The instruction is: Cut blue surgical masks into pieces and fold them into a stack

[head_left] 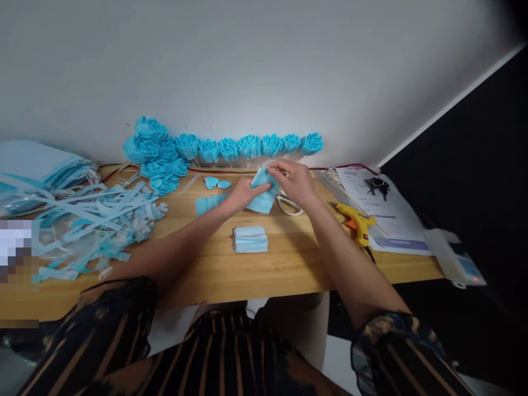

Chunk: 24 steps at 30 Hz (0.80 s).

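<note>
I find both hands raised together above the middle of the desk, nearer its back edge than its front. The left hand holds a folded, light-blue sheet of thin, fabric-like material, its thumb laid across the face. The right hand has its thumb and fingers closed on the same sheet near its top. The sheet is tilted, its lower end hanging below the fingers.

Just beside the right wrist I note a white, loop-shaped handle, partly covered. Left of the left hand lies a flat, light-blue layered strip; behind it, two small blue cut pieces. Between the hands and the front edge sits a neat stack of folded pale-blue and white sheets on the bare wood of the desk.

Along the back edge I record a row of bright-blue, petalled flowers near the wall, running into a heaped cluster of similar blue flowers at left. Toward the left edge lies a tangled pile of white and blue strips; at the back left corner, a stack of blue-and-white sheets with white cords.

Right of the right forearm rests a yellow glue gun with an orange trigger, near a printed white paper bearing black keys.
</note>
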### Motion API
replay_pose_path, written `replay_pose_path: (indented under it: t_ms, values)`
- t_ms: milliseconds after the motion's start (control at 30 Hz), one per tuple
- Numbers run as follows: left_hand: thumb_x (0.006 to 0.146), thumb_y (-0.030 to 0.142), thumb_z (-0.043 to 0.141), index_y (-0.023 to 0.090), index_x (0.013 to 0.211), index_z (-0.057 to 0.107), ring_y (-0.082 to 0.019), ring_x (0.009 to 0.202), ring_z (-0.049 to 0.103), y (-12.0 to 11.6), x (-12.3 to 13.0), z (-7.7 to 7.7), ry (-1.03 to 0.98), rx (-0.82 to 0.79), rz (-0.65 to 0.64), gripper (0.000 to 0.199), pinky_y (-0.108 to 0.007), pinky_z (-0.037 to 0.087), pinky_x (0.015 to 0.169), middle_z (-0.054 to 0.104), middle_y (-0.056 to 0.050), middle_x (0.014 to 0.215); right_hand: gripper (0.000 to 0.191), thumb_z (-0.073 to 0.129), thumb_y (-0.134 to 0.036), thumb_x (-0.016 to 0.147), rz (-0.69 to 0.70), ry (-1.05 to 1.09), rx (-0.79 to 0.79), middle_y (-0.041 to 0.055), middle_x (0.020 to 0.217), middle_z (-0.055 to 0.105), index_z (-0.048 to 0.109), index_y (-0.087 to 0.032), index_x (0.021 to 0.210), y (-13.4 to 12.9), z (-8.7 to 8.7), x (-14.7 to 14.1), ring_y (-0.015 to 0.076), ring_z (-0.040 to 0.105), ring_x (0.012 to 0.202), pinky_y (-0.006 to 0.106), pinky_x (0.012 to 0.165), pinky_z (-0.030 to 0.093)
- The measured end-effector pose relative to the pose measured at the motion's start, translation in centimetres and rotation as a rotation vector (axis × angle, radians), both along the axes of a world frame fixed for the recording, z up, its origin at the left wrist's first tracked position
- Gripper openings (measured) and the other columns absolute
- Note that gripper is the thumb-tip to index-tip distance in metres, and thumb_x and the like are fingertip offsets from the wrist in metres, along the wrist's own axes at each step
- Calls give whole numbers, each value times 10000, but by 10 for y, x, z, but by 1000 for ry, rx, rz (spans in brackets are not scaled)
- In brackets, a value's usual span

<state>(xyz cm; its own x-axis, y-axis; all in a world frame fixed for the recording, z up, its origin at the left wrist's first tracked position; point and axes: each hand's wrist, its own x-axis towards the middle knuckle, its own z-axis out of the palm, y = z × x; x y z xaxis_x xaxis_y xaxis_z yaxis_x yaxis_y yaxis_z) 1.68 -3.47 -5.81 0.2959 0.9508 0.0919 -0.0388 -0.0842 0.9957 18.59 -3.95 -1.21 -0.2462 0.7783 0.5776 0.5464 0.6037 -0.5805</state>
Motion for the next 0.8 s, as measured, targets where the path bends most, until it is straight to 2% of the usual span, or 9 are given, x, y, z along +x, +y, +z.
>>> replay_pose_path:
  t_ms: [100,200,300,467,600,700,800]
  values:
    - [664,523,802,140,768,683,-112,593,499,5,-5,0,-34,29,13,414,-242,385,555,601,6,647,252,644,-410,839,-87,321,-84,10,769,701,752,-184,850,13,-14,15,180,602,740,304,701,456]
    - [648,539,810,148,752,681,-96,582,462,13,-9,-3,-43,41,93,425,-217,334,513,582,17,624,276,683,-450,750,-185,581,-173,-12,734,668,723,-184,811,19,-34,27,152,553,718,285,695,442]
    - [652,478,814,155,714,660,-87,561,442,19,-11,-8,-17,38,184,363,-206,283,476,560,22,599,303,710,-462,690,-276,719,-250,-24,717,647,702,-179,798,17,-50,30,137,522,706,268,688,429]
    - [730,336,762,160,742,645,-59,485,379,21,-10,-12,-20,37,267,212,-194,285,423,530,51,597,294,689,-468,713,-308,719,-257,-28,712,634,694,-184,791,9,-54,22,135,516,708,258,677,423]
    - [794,277,725,171,783,604,-50,413,389,19,-8,-10,-81,-14,264,162,-188,311,364,527,67,610,293,666,-461,760,-311,683,-203,-23,727,640,694,-175,813,6,-53,16,135,516,709,259,677,419]
    - [823,273,721,174,818,575,-53,419,456,16,-6,-8,-156,-36,221,177,-183,398,377,540,67,641,294,641,-461,789,-323,661,-164,-19,731,638,686,-172,821,3,-54,14,135,514,702,263,678,422]
    - [841,247,718,168,840,561,-66,494,542,14,-4,-5,-236,-59,182,176,-205,542,485,535,69,653,288,616,-460,820,-339,630,-138,-16,728,626,668,-177,828,2,-55,15,138,513,694,271,682,429]
